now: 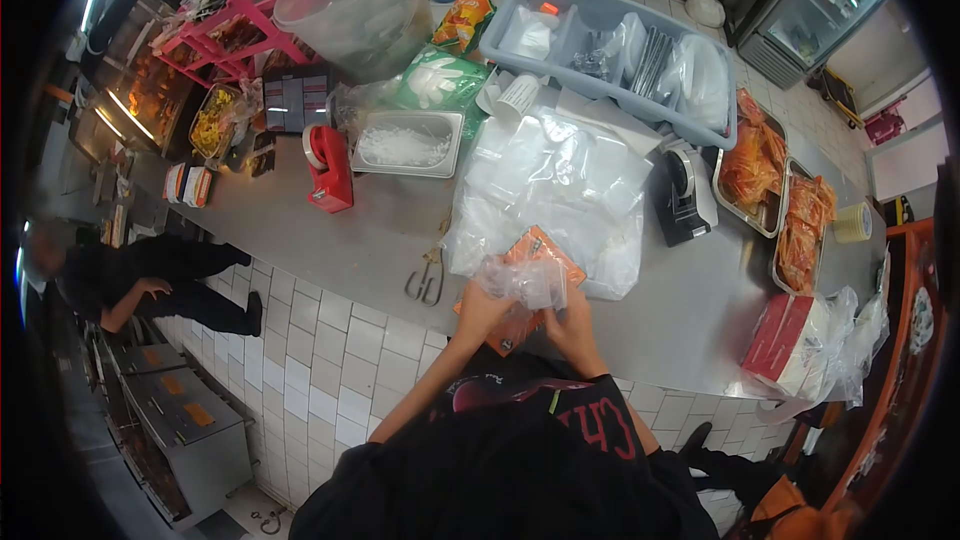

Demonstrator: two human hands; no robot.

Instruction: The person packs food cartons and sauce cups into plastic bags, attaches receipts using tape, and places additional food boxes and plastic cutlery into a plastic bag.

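At the counter's near edge, a crumpled clear plastic bag [522,282] is bunched between my two hands. My left hand [484,310] has its fingers closed on the bag's left side. Its right side is gripped by my right hand [572,324]. Under and around the bag shows an orange box [543,248] with dark markings, partly covered by the plastic and my hands. Just beyond lies a stack of clear plastic bags [550,175]. Metal tongs [428,278] rest left of my left hand.
A red tape dispenser [328,172] and a metal tray of white contents [408,143] stand left, a black tape dispenser [684,198] right. Beyond are a grey divided bin [600,80] and trays of bagged orange food [803,230]. A person [150,280] is at left.
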